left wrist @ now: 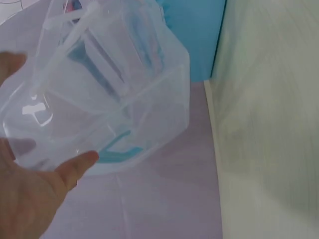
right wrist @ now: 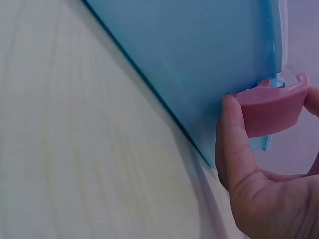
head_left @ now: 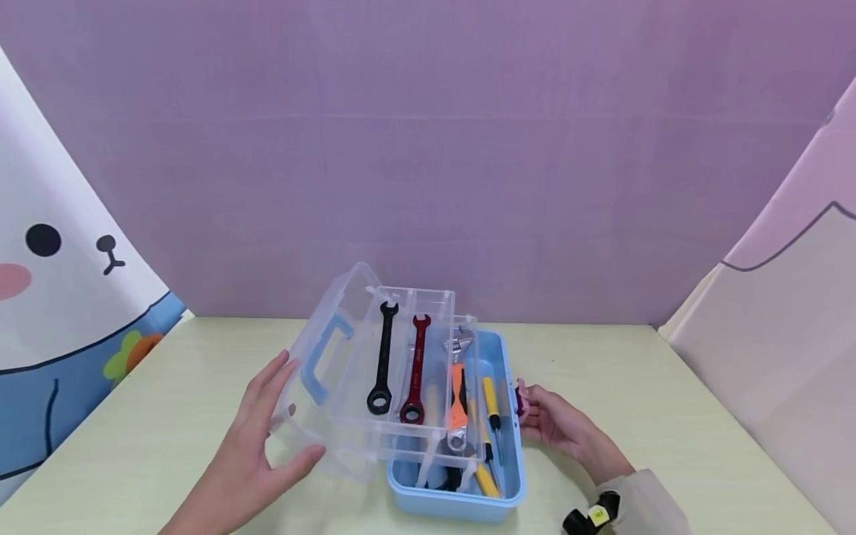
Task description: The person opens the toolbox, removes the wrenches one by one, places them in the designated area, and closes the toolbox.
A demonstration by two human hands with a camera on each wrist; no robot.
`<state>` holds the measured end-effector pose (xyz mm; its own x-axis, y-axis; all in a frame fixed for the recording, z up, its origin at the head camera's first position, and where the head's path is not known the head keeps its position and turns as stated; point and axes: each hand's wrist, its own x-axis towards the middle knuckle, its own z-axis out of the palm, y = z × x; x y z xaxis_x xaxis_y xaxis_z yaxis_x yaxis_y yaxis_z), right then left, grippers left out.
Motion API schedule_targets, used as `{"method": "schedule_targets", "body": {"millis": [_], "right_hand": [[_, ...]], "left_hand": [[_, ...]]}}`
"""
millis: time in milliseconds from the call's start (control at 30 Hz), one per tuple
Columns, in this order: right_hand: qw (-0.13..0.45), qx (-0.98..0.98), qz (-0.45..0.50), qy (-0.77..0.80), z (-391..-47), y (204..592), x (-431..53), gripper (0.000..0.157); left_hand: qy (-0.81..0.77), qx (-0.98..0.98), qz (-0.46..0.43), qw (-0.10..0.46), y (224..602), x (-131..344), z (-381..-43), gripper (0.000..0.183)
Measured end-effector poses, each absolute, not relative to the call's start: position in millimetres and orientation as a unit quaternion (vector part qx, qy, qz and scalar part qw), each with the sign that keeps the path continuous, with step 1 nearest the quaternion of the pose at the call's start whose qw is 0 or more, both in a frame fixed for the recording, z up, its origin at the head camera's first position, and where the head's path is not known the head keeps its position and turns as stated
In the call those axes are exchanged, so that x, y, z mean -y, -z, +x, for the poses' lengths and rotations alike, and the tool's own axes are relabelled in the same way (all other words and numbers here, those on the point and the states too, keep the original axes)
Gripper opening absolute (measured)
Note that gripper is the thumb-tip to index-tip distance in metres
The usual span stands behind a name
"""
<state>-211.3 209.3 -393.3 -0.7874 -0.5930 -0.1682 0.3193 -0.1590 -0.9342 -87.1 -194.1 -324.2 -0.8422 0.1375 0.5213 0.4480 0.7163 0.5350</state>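
Observation:
A blue toolbox [head_left: 461, 505] stands on the table with its clear lid [head_left: 334, 297] tilted up to the left. My left hand [head_left: 250, 453] holds this lid near its front left corner, the thumb [left wrist: 77, 167] on the near side and the fingers partly behind the clear plastic. At the box's right side, my right hand [head_left: 558, 427] pinches a pink latch [right wrist: 274, 109]. Inside the raised clear tray [head_left: 428, 297] lie a black wrench [head_left: 384, 360] and a red wrench [head_left: 417, 368]. An adjustable wrench [head_left: 458, 394] with an orange handle lies beside them.
Several yellow-handled screwdrivers [head_left: 491, 401] lie in the box below the tray. A light blue handle [head_left: 324, 360] is fitted on the lid. The pale table [head_left: 602, 364] meets a purple cloth [head_left: 428, 148] behind, with printed cloths at both sides.

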Motion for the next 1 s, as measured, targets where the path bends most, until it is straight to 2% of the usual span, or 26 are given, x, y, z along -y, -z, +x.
{"method": "schedule_targets", "body": {"millis": [233, 633, 800, 1000], "right_hand": [[0.308, -0.567, -0.125, 0.754, -212, 394, -213, 0.025], [0.311, -0.556, -0.125, 0.760, -214, 397, -218, 0.024], [0.314, -0.553, -0.119, 0.763, -216, 399, -220, 0.024], [0.317, -0.549, -0.124, 0.764, -218, 401, -224, 0.024]], "left_hand": [[0.313, 0.901, -0.186, 0.236, 328, 198, -91, 0.121], [0.311, 0.878, -0.202, 0.302, 342, 199, -94, 0.121], [0.303, 0.889, -0.175, 0.296, 345, 198, -93, 0.119], [0.303, 0.913, -0.106, 0.254, 347, 197, -90, 0.113]]}}
